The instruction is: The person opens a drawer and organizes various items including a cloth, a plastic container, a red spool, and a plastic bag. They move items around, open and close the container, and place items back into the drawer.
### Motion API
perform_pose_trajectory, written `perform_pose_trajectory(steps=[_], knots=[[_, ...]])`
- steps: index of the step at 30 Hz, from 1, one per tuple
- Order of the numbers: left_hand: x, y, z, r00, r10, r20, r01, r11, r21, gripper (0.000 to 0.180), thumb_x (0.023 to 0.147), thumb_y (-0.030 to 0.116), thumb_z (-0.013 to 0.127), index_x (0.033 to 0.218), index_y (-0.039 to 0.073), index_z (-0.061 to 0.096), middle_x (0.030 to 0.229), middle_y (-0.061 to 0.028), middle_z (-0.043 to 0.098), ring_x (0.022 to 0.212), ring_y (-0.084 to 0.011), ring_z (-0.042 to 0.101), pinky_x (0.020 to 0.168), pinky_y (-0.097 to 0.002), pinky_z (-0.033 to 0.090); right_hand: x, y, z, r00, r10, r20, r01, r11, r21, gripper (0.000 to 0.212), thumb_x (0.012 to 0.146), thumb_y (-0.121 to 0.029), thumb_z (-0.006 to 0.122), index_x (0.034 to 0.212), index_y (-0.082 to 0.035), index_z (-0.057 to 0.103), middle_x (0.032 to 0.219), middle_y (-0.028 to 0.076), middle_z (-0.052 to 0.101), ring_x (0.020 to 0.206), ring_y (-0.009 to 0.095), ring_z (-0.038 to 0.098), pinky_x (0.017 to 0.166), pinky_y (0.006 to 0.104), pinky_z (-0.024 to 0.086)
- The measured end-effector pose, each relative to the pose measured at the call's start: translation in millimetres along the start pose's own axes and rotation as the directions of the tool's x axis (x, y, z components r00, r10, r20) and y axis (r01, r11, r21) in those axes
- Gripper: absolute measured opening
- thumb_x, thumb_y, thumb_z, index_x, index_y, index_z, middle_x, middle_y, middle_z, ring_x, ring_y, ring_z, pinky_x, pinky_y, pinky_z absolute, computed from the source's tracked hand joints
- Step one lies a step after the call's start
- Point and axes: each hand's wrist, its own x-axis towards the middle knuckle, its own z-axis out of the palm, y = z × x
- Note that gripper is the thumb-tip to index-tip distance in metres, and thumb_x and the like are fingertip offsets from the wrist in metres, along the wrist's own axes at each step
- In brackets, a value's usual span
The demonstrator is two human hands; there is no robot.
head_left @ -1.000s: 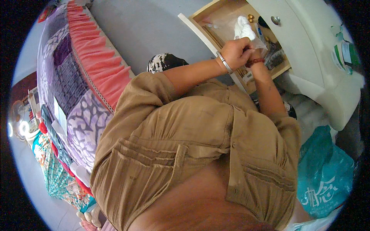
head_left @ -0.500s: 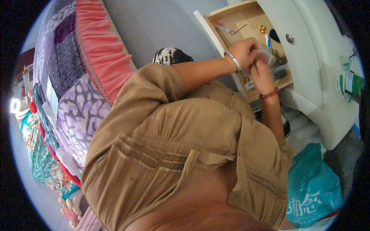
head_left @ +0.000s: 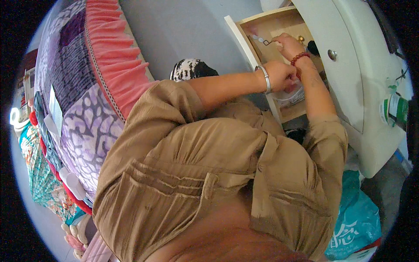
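- We note both forearms reaching forward from tan rolled sleeves into an open wooden drawer of a white cabinet.
- The left hand extends across the body, wrist bent inward, a silver bangle round the wrist.
- Its fingers are curled tight over the rim of a clear plastic bag that lies in the drawer just below the hand; we record a closed pinch on the bag's edge, though the fingertips themselves are hidden.
- The right hand lies further into the drawer, beyond the left hand, palm down, a red bead bracelet on the wrist.
- Its fingers are drawn together at the tip of a thin dark metal hook, which sticks out from the fingertips toward the drawer's far side; we judge the grip closed on it.
- A small brass knob-like item and a black object sit just beside the right hand.
- A teal plastic bag lies on the floor well behind both hands, and a patchwork quilt is far off on the left-hand side.
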Motion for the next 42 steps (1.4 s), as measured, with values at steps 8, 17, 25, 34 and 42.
perform_pose_trajectory(steps=[8,17,25,34,42], knots=[[-8,5,-17,0.990,-0.037,0.135,0.027,0.997,0.075,0.010,0.065,0.017,0.054,0.070,0.009,0.053,0.066,-0.0094,0.055,0.064,-0.0275,0.053,0.056,-0.0366,0.042,27,-15,26,0.998,0.055,-0.010,-0.056,0.978,-0.203,0.023,0.070,-0.005,0.043,0.092,-0.010,0.049,0.098,0.011,0.045,0.091,0.027,0.047,0.074,0.0368,0.041],[-2,10,-22,0.985,-0.086,0.152,0.075,0.994,0.076,0.010,0.063,0.016,0.055,0.071,0.009,0.054,0.067,-0.0096,0.056,0.066,-0.0273,0.054,0.058,-0.0362,0.042,30,5,43,0.998,-0.067,-0.010,0.061,0.957,-0.285,0.017,0.070,-0.008,0.042,0.081,0.000,0.051,0.087,0.017,0.050,0.077,0.030,0.054,0.064,0.0380,0.045],[3,1,-18,0.999,-0.030,-0.039,0.030,0.999,0.018,0.012,0.065,0.017,0.056,0.072,0.008,0.053,0.063,-0.0119,0.055,0.060,-0.0289,0.054,0.055,-0.0363,0.043,17,8,19,0.998,-0.036,-0.060,0.024,0.982,-0.189,0.014,0.070,-0.009,0.045,0.081,-0.004,0.051,0.081,0.017,0.052,0.073,0.030,0.055,0.063,0.0377,0.045],[17,-16,-25,0.972,-0.221,-0.078,0.214,0.973,-0.085,0.016,0.067,0.021,0.059,0.071,0.005,0.055,0.067,-0.0078,0.057,0.061,-0.0181,0.055,0.057,-0.0282,0.043,-9,-18,-60,0.811,0.099,-0.576,0.111,0.941,0.319,0.012,0.074,-0.011,0.051,0.083,-0.003,0.049,0.068,0.009,0.057,0.064,0.018,0.057,0.054,0.0255,0.045],[23,-32,-30,0.943,-0.322,-0.086,0.298,0.929,-0.218,0.018,0.067,0.021,0.061,0.072,0.004,0.059,0.064,-0.0051,0.058,0.055,-0.0110,0.053,0.052,-0.0243,0.043,-107,-75,-91,0.774,0.402,-0.489,0.276,0.480,0.833,0.016,0.071,-0.007,0.054,0.085,0.000,0.050,0.071,0.009,0.057,0.067,0.013,0.058,0.057,0.0230,0.045]])
